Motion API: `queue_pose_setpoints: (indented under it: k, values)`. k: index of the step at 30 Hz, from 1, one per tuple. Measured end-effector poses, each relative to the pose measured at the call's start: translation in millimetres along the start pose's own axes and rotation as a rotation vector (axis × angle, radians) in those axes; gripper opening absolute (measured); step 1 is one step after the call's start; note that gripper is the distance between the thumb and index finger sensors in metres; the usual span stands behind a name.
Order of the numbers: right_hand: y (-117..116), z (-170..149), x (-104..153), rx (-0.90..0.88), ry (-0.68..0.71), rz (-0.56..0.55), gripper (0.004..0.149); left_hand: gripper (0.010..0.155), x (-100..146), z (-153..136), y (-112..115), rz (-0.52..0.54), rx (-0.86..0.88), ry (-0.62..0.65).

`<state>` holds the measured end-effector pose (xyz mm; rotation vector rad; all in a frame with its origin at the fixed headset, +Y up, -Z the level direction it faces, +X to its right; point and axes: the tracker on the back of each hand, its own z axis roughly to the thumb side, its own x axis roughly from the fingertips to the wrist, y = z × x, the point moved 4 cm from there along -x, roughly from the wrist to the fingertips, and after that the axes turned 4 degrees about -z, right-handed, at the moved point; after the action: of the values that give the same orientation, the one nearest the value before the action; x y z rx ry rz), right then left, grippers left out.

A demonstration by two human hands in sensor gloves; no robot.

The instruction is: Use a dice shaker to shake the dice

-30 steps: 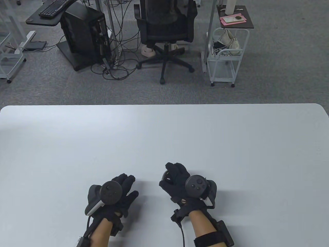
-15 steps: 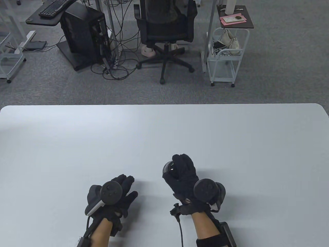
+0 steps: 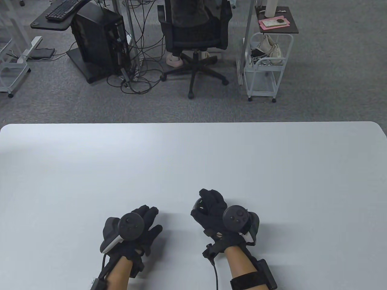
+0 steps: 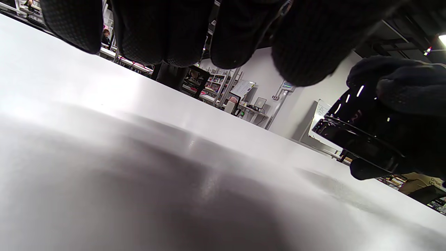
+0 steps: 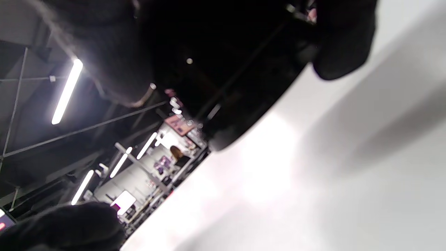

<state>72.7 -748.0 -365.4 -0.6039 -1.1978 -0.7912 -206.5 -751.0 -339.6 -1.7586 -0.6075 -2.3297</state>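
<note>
Right hand (image 3: pixel 216 211) grips the black dice shaker (image 3: pixel 200 206) from above, fingers wrapped over its dome, held just above the white table (image 3: pixel 272 169) near the front edge. Left hand (image 3: pixel 137 228) rests beside it, fingers loosely spread, holding nothing.
</note>
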Motion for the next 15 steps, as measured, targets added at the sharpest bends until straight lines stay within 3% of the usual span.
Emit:
queue_pose_setpoints:
  k: [9, 13, 15]
  values:
    - [4.0, -0.4, -1.6, -0.011, -0.02, 0.011, 0.069, 0.066, 0.9, -0.3, -0.8, 0.004, -0.003, -0.006]
    - [59.4, 76.3, 16.4, -0.109, 0.327, -0.305, 0.069, 0.066, 0.7, -0.6, -1.8, 0.008, 0.006, -0.007]
    - [62.9, 74.8, 18.1, -0.124, 0.332, -0.327, 0.07, 0.066, 0.8, -0.2, -1.0, 0.005, 0.003, -0.005]
